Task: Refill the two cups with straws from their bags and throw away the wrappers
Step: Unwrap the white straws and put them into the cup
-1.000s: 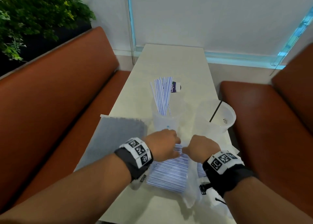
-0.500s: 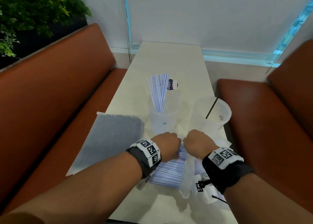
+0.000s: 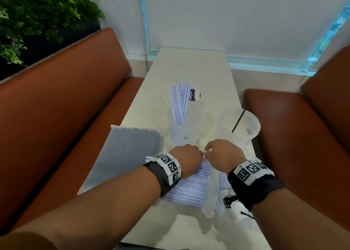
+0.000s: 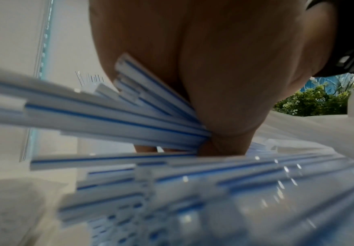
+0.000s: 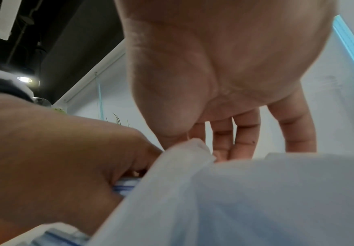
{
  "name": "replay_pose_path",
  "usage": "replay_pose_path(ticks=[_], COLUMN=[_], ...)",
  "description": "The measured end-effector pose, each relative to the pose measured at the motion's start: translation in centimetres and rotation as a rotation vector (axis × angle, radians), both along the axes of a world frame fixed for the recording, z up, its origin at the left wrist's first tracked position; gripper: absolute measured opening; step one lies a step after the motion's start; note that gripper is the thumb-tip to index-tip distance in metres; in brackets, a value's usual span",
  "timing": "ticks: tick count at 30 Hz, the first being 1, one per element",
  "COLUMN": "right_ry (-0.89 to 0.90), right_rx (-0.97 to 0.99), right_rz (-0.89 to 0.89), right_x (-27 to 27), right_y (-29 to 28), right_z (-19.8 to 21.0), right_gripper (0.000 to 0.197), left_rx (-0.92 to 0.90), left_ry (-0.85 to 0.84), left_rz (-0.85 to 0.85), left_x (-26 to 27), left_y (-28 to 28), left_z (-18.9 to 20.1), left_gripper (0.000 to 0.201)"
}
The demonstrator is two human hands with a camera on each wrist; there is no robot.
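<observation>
Two translucent cups stand mid-table: the left cup [image 3: 182,134] holds several blue-striped straws [image 3: 180,102], the right cup [image 3: 246,128] holds one black straw [image 3: 239,120]. In front of them lies a clear bag of blue-striped straws [image 3: 191,185]. My left hand [image 3: 195,151] is at its far end, and in the left wrist view my left hand [image 4: 209,139] grips a bunch of striped straws [image 4: 119,119]. My right hand [image 3: 207,152] is beside it. In the right wrist view my right hand [image 5: 193,139] pinches the bag's plastic edge [image 5: 195,148] between thumb and forefinger.
A second bag of dark grey straws [image 3: 130,155] lies at the left of the table [image 3: 189,64]. A small purple-labelled item [image 3: 194,95] sits behind the left cup. Loose white plastic [image 3: 211,198] lies under my right wrist. Brown benches [image 3: 56,107] flank the table.
Both hands stay at the far end of the striped-straw bag. They have come closer together, and the view has shifted slightly.
</observation>
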State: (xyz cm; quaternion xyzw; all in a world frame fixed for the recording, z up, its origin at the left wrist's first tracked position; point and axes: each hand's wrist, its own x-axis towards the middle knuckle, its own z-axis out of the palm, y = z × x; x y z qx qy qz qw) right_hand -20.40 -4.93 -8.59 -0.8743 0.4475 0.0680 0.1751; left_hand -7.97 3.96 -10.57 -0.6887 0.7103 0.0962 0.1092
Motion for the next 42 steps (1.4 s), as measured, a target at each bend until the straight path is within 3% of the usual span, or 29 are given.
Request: replay_pose_path(ticks=[8,13,21,23,25,27,29,32,36,39,42], right_ry=[-0.072,-0.081,-0.114,-0.212,-0.496,-0.817,-0.993,-0.969,-1.184,-1.065,-1.241], right_rx=[-0.027,0.030,0.002,-0.111,-0.181,-0.131,0.012,0.278,0.286,0.369,0.643], right_rz=[-0.086,-0.072,-0.052,0.019,-0.022,-0.155,-0.202,-0.201,-0.381,-0.261,-0.430], right_x=[0.1,-0.1,-0.3,0.0,0.3,0.9,1.7,2.4,2.0,2.5,2.5], right_y=[-0.6,-1.2,-1.0,-0.3,0.6,1.5,2.3,2.4,1.3,1.7,1.9], right_z=[-0.7,-1.6,-2.6,-1.9,-0.7,0.7,1.8,2.5,2.6,2.4,3.0], right_gripper=[0.031,0.036,0.034,0.038,0.044,0.040,0.038,0.042,0.035,0.039,0.044], left_rx=[-0.080,-0.074,-0.129,-0.125,-0.149,-0.194,-0.242,-0.319,-0.397,-0.428,-0.469], left_ry=[-0.174,-0.212,-0.139,-0.118,-0.102,-0.082,-0.058,-0.032,-0.028,0.014,0.093], left_rz=[-0.004,-0.046,0.074,0.111,0.132,0.122,0.095,0.046,0.037,0.004,0.048], left_x=[4.3,7.5,13.9,15.1,15.8,15.7,14.5,11.9,9.9,7.7,6.8], left_y=[1.8,3.5,7.4,8.0,8.3,8.2,7.5,5.9,4.0,2.7,1.9], left_z=[1.0,1.6,2.2,2.2,2.2,2.4,2.9,3.5,4.1,4.2,5.2], left_gripper=[0.019,0.028,0.031,0.032,0.034,0.034,0.032,0.028,0.029,0.026,0.016])
